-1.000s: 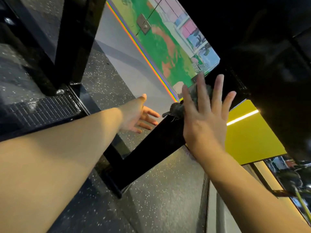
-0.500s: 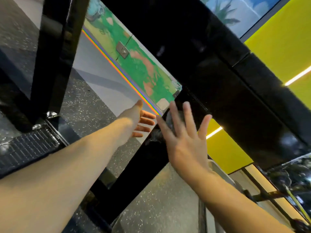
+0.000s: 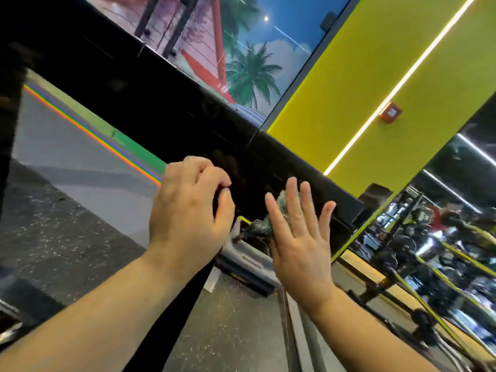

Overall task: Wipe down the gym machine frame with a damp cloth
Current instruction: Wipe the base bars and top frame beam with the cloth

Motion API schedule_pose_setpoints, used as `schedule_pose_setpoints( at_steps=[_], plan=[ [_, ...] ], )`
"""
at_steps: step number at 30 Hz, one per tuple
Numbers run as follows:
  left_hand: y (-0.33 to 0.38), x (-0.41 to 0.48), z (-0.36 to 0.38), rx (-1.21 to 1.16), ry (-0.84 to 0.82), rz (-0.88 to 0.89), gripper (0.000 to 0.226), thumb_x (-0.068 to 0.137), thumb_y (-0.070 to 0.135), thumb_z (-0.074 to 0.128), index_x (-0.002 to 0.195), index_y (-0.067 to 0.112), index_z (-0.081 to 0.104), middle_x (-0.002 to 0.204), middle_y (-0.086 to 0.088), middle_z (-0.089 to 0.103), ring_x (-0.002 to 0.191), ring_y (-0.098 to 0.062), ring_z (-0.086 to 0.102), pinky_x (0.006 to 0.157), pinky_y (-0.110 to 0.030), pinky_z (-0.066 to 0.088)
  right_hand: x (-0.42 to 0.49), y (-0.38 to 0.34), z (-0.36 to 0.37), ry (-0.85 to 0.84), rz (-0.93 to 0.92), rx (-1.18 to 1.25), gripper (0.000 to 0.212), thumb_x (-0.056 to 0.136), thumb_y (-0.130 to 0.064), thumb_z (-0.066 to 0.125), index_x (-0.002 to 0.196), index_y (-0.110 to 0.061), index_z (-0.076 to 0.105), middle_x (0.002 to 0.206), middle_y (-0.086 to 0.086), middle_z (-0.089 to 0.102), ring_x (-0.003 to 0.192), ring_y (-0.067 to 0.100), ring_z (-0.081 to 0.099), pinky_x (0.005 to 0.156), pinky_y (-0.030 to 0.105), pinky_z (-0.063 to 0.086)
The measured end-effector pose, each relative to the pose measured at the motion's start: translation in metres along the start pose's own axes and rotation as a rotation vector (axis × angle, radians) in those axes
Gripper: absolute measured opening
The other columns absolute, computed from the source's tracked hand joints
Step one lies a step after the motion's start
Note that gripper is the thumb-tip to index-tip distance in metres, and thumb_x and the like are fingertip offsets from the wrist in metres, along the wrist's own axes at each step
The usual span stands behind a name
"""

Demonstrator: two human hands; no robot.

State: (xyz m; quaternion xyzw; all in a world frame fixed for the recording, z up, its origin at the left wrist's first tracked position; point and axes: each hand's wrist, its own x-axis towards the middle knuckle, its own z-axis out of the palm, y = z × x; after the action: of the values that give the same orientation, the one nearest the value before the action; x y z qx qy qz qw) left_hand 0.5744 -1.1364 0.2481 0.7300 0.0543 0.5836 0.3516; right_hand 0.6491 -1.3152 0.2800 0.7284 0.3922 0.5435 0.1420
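Wiping under way: right hand [image 3: 300,234], fingers spread flat, presses the cloth [image 3: 271,224] against the black frame [image 3: 166,108]. Left hand [image 3: 188,210] curls loosely beside it, holding nothing visible. Cleaned extent cannot be judged; most of the frame likely remains.

Below me is a dark rubber floor [image 3: 67,237] flecked with white. Farther off it turns to a plain grey strip edged by a rainbow stripe [image 3: 88,132]. My machine's black frame [image 3: 166,326] comes down toward it, and a low grey block [image 3: 249,257] lies just beyond.
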Motion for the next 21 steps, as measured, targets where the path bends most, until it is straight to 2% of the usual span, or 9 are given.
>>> schedule_pose_setpoints(
  at_steps=[2, 4, 8, 11, 14, 16, 17, 19, 21],
  plan=[
    [0.002, -0.010, 0.016, 0.034, -0.073, 0.135, 0.035, 0.084, 0.031, 0.042, 0.108, 0.014, 0.061, 0.119, -0.009, 0.053, 0.115, -0.028, 0.044, 0.092, -0.035, 0.038, -0.028, 0.021, -0.013, -0.037, 0.057, -0.022, 0.063, 0.093, -0.023, 0.046, 0.150, -0.020, 0.019, 0.162, 0.006, -0.002, 0.148, 0.027, 0.001, 0.118, 0.054, -0.003],
    [-0.004, -0.020, 0.026, 0.048, -0.137, 0.154, 0.042, 0.085, 0.034, 0.040, 0.121, 0.018, 0.055, 0.132, -0.008, 0.047, 0.129, -0.026, 0.036, 0.099, -0.041, 0.037, -0.035, 0.025, -0.019, -0.081, 0.118, -0.012, 0.062, 0.093, -0.028, 0.040, 0.150, -0.019, 0.017, 0.162, 0.005, -0.005, 0.149, 0.027, -0.002, 0.118, 0.050, -0.006],
    [-0.017, -0.013, 0.022, -0.142, -0.003, 0.105, 0.042, 0.086, 0.022, 0.039, 0.121, 0.007, 0.057, 0.126, -0.009, 0.053, 0.122, -0.021, 0.042, 0.107, -0.022, 0.023, 0.012, -0.005, -0.004, -0.062, 0.074, -0.023, 0.066, 0.089, -0.026, 0.043, 0.150, -0.018, 0.018, 0.160, 0.012, -0.005, 0.147, 0.029, -0.008, 0.118, 0.051, -0.009],
    [-0.030, -0.007, 0.013, -0.267, 0.151, -0.083, 0.039, 0.086, 0.022, 0.035, 0.115, 0.008, 0.057, 0.116, -0.005, 0.055, 0.112, -0.021, 0.047, 0.101, -0.026, 0.030, 0.069, -0.058, 0.015, -0.083, -0.012, 0.030, 0.064, 0.087, -0.026, 0.049, 0.148, -0.019, 0.031, 0.158, 0.016, 0.015, 0.148, 0.033, 0.003, 0.115, 0.050, -0.011],
    [-0.039, -0.002, 0.001, -0.553, 0.209, -0.456, 0.028, 0.085, 0.029, 0.036, 0.109, 0.029, 0.051, 0.114, 0.001, 0.054, 0.107, -0.016, 0.052, 0.096, -0.036, 0.043, 0.115, -0.106, 0.024, -0.212, -0.192, 0.042, 0.061, 0.101, -0.032, 0.035, 0.154, -0.020, 0.010, 0.160, 0.016, -0.008, 0.146, 0.031, -0.015, 0.108, 0.045, -0.027],
    [-0.039, 0.004, -0.009, -0.756, 0.248, -0.610, 0.020, 0.090, 0.030, 0.040, 0.107, 0.029, 0.050, 0.107, 0.002, 0.056, 0.097, -0.008, 0.056, 0.087, -0.024, 0.049, 0.125, -0.117, 0.027, -0.268, -0.199, 0.250, 0.059, 0.102, -0.025, 0.036, 0.154, -0.017, 0.009, 0.161, 0.013, -0.006, 0.146, 0.029, -0.016, 0.107, 0.037, -0.029],
    [-0.039, 0.007, -0.016, -0.820, 0.227, -0.641, 0.022, 0.092, 0.032, 0.042, 0.110, 0.024, 0.050, 0.104, 0.002, 0.057, 0.092, -0.007, 0.057, 0.081, -0.019, 0.049, 0.124, -0.117, 0.027, -0.198, -0.145, 0.416, 0.057, 0.099, -0.017, 0.042, 0.152, -0.015, 0.021, 0.160, 0.014, 0.010, 0.148, 0.030, -0.003, 0.112, 0.035, -0.022],
    [-0.043, 0.012, -0.029, -0.884, 0.079, -0.651, 0.036, 0.085, 0.044, 0.048, 0.110, 0.019, 0.054, 0.099, -0.001, 0.061, 0.089, -0.013, 0.060, 0.078, -0.027, 0.049, 0.117, -0.115, 0.016, -0.087, 0.063, 0.773, 0.051, 0.090, -0.007, 0.050, 0.141, -0.010, 0.045, 0.144, 0.013, 0.046, 0.140, 0.031, 0.031, 0.121, 0.040, 0.004],
    [-0.047, 0.014, -0.038, -0.876, -0.135, -0.642, 0.041, 0.074, 0.049, 0.057, 0.104, 0.022, 0.059, 0.093, -0.002, 0.066, 0.085, -0.015, 0.063, 0.076, -0.034, 0.051, 0.103, -0.111, 0.004, -0.063, 0.215, 1.013, 0.047, 0.089, -0.006, 0.055, 0.136, -0.011, 0.050, 0.129, 0.006, 0.058, 0.125, 0.021, 0.048, 0.114, 0.035, 0.031]
  ],
)
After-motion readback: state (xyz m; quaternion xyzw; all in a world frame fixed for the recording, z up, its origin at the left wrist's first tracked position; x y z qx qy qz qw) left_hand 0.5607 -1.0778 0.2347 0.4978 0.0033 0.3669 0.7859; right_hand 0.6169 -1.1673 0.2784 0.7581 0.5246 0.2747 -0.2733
